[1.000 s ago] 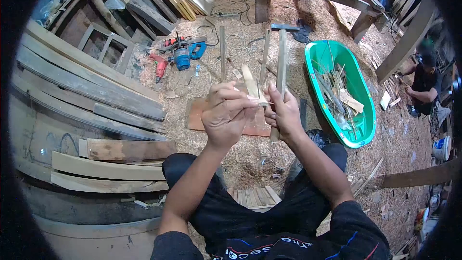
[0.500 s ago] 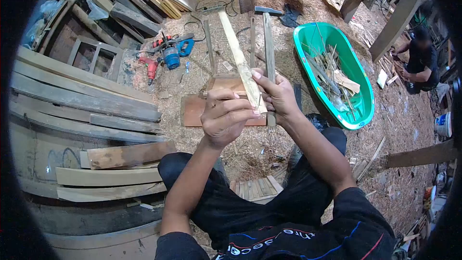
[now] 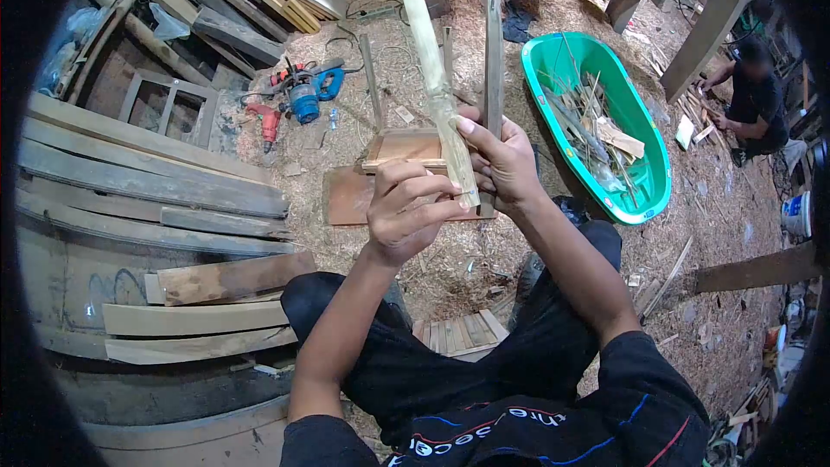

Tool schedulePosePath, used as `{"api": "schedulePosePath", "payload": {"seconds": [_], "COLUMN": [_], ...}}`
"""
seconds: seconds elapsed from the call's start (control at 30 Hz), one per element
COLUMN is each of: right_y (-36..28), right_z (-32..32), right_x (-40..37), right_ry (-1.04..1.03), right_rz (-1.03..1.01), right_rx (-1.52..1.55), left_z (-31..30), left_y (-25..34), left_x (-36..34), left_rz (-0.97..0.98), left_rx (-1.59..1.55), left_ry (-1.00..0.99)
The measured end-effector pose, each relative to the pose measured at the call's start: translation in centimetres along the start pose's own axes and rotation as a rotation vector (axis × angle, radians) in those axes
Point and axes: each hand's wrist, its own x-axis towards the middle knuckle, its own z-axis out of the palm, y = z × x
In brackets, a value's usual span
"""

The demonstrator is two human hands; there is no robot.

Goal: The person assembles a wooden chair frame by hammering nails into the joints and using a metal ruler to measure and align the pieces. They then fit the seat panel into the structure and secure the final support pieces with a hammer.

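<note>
A long pale wooden strip (image 3: 421, 39) is held up in front of me, slanting away toward the top edge of the view. My left hand (image 3: 411, 207) pinches its near end between thumb and fingers. Farther up the strip, my right hand (image 3: 501, 160) is closed with its thumb against the wood. That same hand also grips a hammer (image 3: 494, 60), its handle upright and its metal head at the far end. Behind the hands, on the floor, is a wooden piece with a brown panel (image 3: 405, 147) and two thin upright legs, partly covered by my hands.
A green plastic tub (image 3: 657, 169) full of wood scraps lies to the right. Power tools, including a blue one (image 3: 304, 104) and a red drill (image 3: 266, 124), sit at left. Planks (image 3: 156, 177) are stacked along the left side. Another person (image 3: 756, 104) crouches at far right.
The wooden strip has been raised and turned, so its far end now runs past the top edge. The hammer has shifted slightly upward and right with my right hand.
</note>
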Motion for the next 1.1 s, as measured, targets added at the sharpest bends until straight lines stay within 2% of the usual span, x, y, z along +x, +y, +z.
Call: {"api": "schedulePosePath", "payload": {"seconds": [0.17,0.3,0.4,0.47,0.6,0.7,0.83,0.93,1.1], "right_y": [0.3,0.0,0.4,0.8,1.1,0.8,1.4,2.7,4.1], "right_z": [-0.7,-0.4,-0.6,-0.7,-0.7,-0.4,-0.3,-1.3,-2.7], "right_x": [0.3,0.4,0.6,0.8,0.8,0.5,0.8,1.7,2.8], "right_ry": [-0.013,0.089,0.144,0.186,0.184,0.163,0.201,0.207,0.245], "right_rz": [-0.097,-0.227,-0.272,-0.298,-0.253,-0.162,-0.077,-0.011,0.078], "right_rx": [-0.027,-0.203,-0.27,-0.324,-0.247,-0.105,-0.046,-0.057,-0.078], "left_z": [0.0,0.2,0.9,1.0,1.4,1.5,2.4,2.1,2.3], "left_y": [-0.1,-0.3,0.1,0.0,-0.7,-0.6,-0.6,-1.1,-2.2], "left_x": [0.2,0.0,-0.2,-0.2,-1.2,-1.1,-1.8,-1.7,-2.3], "left_rz": [-0.028,-0.242,-0.538,-0.522,-0.551,-0.697,-0.972,-1.015,-1.061], "left_rx": [0.009,-0.289,-0.539,-0.421,-0.401,-0.63,-1.097,-1.125,-0.921], "left_ry": [-0.091,-0.142,-0.018,-0.074,-0.092,-0.016,0.285,0.293,0.249]}}
